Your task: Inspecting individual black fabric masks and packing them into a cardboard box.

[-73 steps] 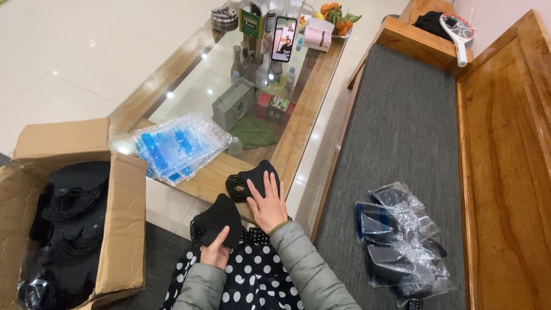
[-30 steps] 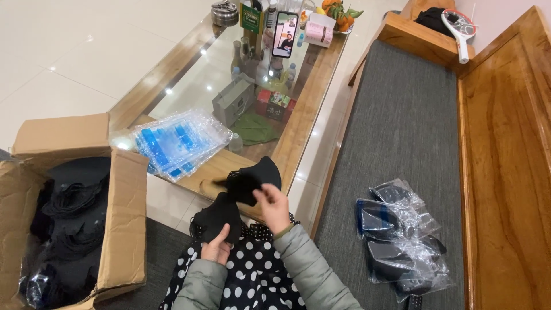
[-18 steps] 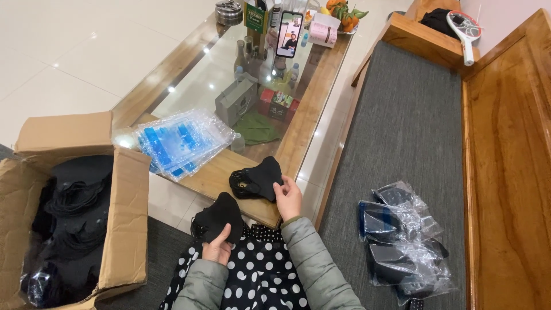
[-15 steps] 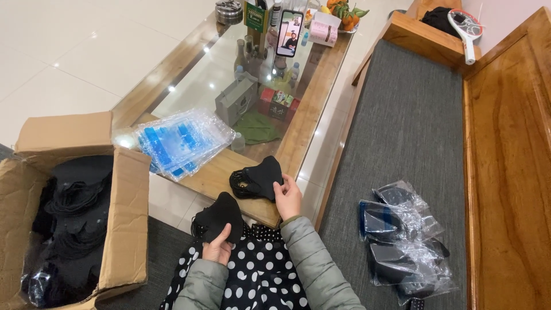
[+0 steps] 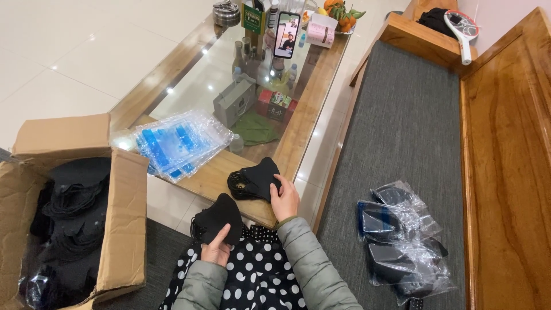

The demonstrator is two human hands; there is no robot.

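Note:
My left hand (image 5: 216, 251) holds a stack of black face masks (image 5: 217, 217) over my polka-dot lap. My right hand (image 5: 285, 198) rests its fingers on a second stack of black face masks (image 5: 253, 178) that lies on the wooden corner of the glass-topped table (image 5: 212, 178). A pile of clear plastic bags with blue printing (image 5: 175, 143) lies on the table to the left of that stack.
An open cardboard box (image 5: 117, 212) full of black masks stands on the floor at my left. Several bagged mask packs (image 5: 399, 241) lie on the grey bench cushion at my right. A phone (image 5: 286, 34), bottles, small boxes and fruit crowd the table's far end.
My right hand set its mask stack down on the table corner and now rests on it. My left hand has kept its stack in my lap.

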